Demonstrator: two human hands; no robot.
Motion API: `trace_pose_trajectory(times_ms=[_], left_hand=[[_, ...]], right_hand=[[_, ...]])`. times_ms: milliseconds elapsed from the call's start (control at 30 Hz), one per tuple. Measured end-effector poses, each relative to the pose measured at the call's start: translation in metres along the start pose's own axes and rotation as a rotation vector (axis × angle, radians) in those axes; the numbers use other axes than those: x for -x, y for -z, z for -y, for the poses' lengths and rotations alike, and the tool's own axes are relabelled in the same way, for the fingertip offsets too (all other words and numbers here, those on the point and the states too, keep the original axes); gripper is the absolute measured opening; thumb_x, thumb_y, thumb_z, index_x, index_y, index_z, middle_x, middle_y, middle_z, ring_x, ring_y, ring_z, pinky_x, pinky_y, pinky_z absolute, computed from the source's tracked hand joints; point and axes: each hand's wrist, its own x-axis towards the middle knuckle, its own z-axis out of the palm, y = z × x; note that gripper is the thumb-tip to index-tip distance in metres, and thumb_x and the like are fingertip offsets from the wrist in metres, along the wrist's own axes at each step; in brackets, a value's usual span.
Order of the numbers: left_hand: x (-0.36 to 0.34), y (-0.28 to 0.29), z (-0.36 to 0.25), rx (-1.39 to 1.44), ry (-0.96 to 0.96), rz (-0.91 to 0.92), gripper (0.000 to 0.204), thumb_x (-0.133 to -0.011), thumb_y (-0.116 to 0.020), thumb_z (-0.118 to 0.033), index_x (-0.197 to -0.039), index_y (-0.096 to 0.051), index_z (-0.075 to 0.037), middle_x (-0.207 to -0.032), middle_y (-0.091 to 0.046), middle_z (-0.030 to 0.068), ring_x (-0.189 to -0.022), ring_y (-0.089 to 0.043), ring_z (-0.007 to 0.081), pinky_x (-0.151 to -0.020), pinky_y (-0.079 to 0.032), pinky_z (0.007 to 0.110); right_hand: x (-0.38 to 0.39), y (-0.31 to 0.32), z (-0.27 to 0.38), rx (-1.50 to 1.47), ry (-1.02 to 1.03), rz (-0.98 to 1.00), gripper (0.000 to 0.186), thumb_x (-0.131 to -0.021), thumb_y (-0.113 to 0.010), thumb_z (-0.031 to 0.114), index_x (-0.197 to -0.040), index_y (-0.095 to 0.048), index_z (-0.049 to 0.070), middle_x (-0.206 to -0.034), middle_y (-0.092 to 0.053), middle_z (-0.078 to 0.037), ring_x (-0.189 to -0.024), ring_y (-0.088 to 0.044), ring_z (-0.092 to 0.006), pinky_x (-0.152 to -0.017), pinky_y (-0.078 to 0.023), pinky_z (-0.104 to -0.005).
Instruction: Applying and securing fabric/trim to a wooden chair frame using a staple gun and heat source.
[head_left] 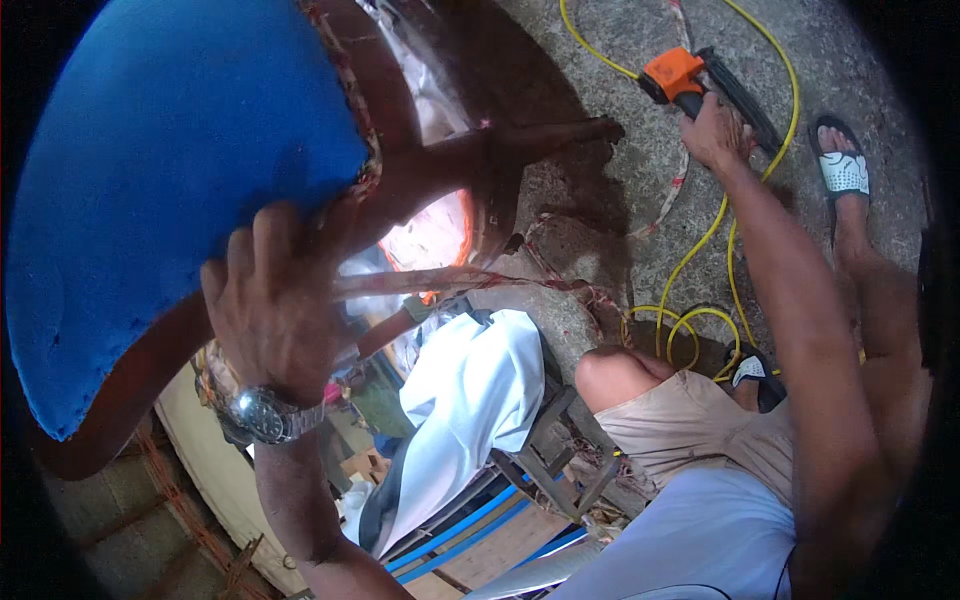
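A dark brown wooden chair frame (420, 185) with a bright blue padded panel (180, 180) stands at the left. Over the panel's lower right edge my left hand (270, 300), with a watch at its wrist, is closed with bent fingers. From beside its thumb a pale fabric strip (410, 283) with reddish marks runs to the right; the exact grip is hidden under the hand. Away at the upper right, my right hand (718, 133) is wrapped round the handle of an orange and black staple gun (680, 78), held above the concrete floor.
A yellow air hose (705, 250) loops across the concrete floor (850, 70). White fabric (470, 375) drapes over a low wooden rack (550, 450) near my knee. A striped strip (668, 205) lies on the floor. My sandalled foot (843, 165) is at the right.
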Motion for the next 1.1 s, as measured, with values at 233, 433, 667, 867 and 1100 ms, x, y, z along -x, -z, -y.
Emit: trace_pose_trajectory(times_ms=[233,433,667,867,1100], left_hand=[[0.001,0.0,0.001,-0.022,-0.037,-0.086,0.058,-0.084,-0.064,-0.008,-0.132,-0.069,-0.04,-0.101,-0.056,-0.0006,-0.091,-0.059,0.0195,-0.076,-0.043,0.041],[0.002,-0.001,0.001,0.002,-0.004,-0.042,0.057,-0.084,-0.065,-0.008,-0.131,-0.069,-0.04,-0.103,-0.057,-0.0003,-0.093,-0.059,0.0194,-0.077,-0.043,0.04],[0.003,-0.003,0.004,0.023,-0.044,-0.088,0.06,-0.08,-0.066,-0.007,-0.131,-0.069,-0.038,-0.102,-0.056,-0.0002,-0.094,-0.059,0.0204,-0.077,-0.042,0.04],[0.0,-0.004,0.005,0.024,-0.078,-0.115,0.063,-0.063,-0.086,-0.044,-0.123,-0.072,-0.033,-0.101,-0.055,-0.0017,-0.089,-0.058,0.0186,-0.07,-0.039,0.04],[0.001,-0.008,0.006,-0.002,-0.084,-0.106,0.077,-0.053,-0.091,-0.051,-0.125,-0.07,-0.036,-0.102,-0.054,-0.0014,-0.091,-0.057,0.0184,-0.072,-0.04,0.04]], right_hand=[[0.053,0.083,0.046,-0.737,0.232,0.096,0.059,-0.093,-0.066,0.061,-0.111,-0.065,0.005,-0.082,-0.069,-0.009,-0.077,-0.07,-0.0263,-0.076,-0.056,-0.0409],[0.145,0.128,0.093,-1.675,0.625,0.591,0.047,-0.093,-0.071,0.055,-0.096,-0.068,0.008,-0.072,-0.063,0.0,-0.066,-0.064,-0.0113,-0.065,-0.053,-0.0305],[0.189,0.138,0.117,-1.599,0.651,0.575,0.036,-0.091,-0.078,0.034,-0.113,-0.07,0.006,-0.092,-0.074,-0.004,-0.088,-0.072,-0.0152,-0.08,-0.057,-0.034],[0.189,0.127,0.119,-1.438,0.818,0.41,0.047,-0.089,-0.081,0.036,-0.124,-0.067,0.008,-0.106,-0.074,-0.009,-0.098,-0.073,-0.0197,-0.088,-0.059,-0.0384],[0.192,0.121,0.129,-1.412,0.919,0.342,0.055,-0.09,-0.08,0.043,-0.129,-0.064,0.009,-0.107,-0.074,-0.011,-0.101,-0.073,-0.0218,-0.087,-0.06,-0.0402]])
